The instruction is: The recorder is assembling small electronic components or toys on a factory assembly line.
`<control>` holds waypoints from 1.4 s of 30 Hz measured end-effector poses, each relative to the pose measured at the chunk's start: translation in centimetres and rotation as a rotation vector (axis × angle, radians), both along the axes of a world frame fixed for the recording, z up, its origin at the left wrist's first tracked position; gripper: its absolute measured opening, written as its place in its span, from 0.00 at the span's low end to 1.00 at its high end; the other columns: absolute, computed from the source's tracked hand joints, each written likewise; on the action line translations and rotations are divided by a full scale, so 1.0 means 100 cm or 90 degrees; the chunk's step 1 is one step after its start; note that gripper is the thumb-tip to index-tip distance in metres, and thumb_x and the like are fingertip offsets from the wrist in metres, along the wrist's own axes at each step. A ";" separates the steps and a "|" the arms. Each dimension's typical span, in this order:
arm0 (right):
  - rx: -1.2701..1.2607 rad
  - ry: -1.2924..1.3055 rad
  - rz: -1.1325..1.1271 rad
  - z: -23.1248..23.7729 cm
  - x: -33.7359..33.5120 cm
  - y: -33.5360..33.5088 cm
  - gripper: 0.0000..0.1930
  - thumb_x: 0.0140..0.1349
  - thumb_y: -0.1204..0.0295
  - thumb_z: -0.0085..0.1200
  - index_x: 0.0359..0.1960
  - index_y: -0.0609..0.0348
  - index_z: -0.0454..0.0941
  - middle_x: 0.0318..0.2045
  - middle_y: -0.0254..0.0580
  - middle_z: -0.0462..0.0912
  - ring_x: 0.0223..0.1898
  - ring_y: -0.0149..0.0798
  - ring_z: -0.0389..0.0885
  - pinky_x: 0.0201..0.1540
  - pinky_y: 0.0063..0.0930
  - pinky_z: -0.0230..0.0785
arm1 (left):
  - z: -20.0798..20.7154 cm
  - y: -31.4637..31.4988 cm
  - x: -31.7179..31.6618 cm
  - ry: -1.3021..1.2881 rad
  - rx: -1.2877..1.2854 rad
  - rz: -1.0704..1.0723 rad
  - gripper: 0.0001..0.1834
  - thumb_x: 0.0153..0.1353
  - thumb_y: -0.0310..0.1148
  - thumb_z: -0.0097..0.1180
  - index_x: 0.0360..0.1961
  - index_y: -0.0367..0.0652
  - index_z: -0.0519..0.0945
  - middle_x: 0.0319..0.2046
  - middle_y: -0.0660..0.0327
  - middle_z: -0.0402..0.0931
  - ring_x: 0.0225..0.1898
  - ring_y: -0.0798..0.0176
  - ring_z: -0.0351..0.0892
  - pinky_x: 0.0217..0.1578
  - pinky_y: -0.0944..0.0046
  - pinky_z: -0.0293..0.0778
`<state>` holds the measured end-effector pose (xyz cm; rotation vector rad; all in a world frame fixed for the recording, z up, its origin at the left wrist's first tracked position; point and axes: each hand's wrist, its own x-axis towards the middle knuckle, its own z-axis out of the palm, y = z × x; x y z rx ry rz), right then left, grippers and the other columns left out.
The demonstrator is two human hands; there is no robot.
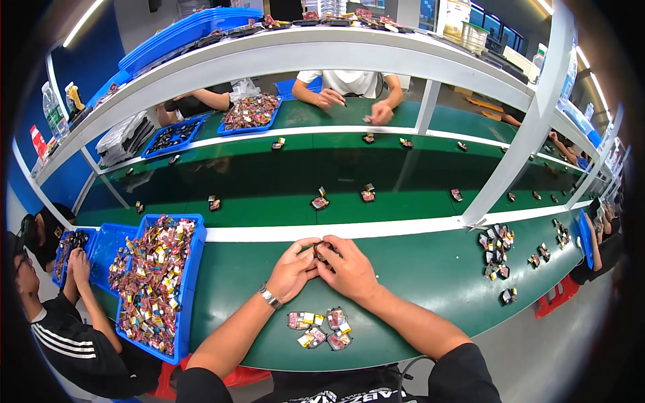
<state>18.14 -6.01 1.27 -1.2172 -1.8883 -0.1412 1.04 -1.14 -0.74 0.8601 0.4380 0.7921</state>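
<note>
My left hand [293, 269] and my right hand [346, 269] meet over the green work surface [416, 269], both pinching one small dark part with a pink wrapper [321, 251] between the fingertips. A metal watch sits on my left wrist. Close to my body lies a small cluster of several flat pink and yellow parts [321, 328]. A blue tray [191, 282] heaped with many such parts stands to my left.
A green conveyor belt [269, 174] beyond the white strip carries scattered parts. A white shelf frame post [517, 148] rises at the right. More parts lie at right [497, 252]. A person sits at my left, others work across the belt.
</note>
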 end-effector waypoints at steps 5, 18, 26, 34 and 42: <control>0.051 0.054 -0.170 -0.009 0.074 0.067 0.12 0.48 0.77 0.60 0.37 0.60 0.82 0.45 0.46 0.80 0.45 0.49 0.79 0.49 0.38 0.74 | 0.012 0.000 -0.004 0.004 0.037 -0.013 0.34 0.68 0.35 0.52 0.70 0.41 0.52 0.70 0.44 0.52 0.68 0.45 0.60 0.65 0.42 0.62; -0.128 -0.020 -0.445 -0.023 0.115 0.107 0.27 0.50 0.58 0.69 0.44 0.63 0.72 0.39 0.50 0.76 0.44 0.54 0.74 0.50 0.45 0.69 | 0.008 0.017 -0.015 0.073 0.111 -0.020 0.18 0.68 0.32 0.52 0.56 0.35 0.69 0.54 0.43 0.74 0.55 0.48 0.78 0.55 0.51 0.76; -0.153 0.115 -0.388 -0.033 0.128 0.111 0.27 0.49 0.68 0.67 0.50 0.64 0.73 0.38 0.50 0.82 0.44 0.52 0.77 0.51 0.43 0.69 | 0.004 0.017 -0.010 0.093 0.120 -0.018 0.15 0.69 0.31 0.50 0.54 0.36 0.70 0.51 0.46 0.77 0.49 0.53 0.81 0.50 0.58 0.78; -0.217 0.149 0.169 0.018 0.056 0.008 0.35 0.50 0.72 0.69 0.62 0.56 0.68 0.48 0.39 0.82 0.52 0.45 0.74 0.55 0.35 0.70 | 0.008 0.014 -0.017 0.153 0.058 -0.044 0.22 0.75 0.42 0.39 0.56 0.33 0.70 0.48 0.50 0.78 0.43 0.60 0.82 0.44 0.62 0.79; -0.192 0.022 0.216 0.034 0.030 -0.015 0.26 0.52 0.73 0.65 0.55 0.56 0.75 0.52 0.43 0.77 0.54 0.49 0.73 0.56 0.40 0.69 | 0.012 0.011 -0.014 0.146 0.042 -0.140 0.23 0.71 0.37 0.49 0.62 0.35 0.69 0.47 0.56 0.78 0.47 0.62 0.81 0.49 0.59 0.80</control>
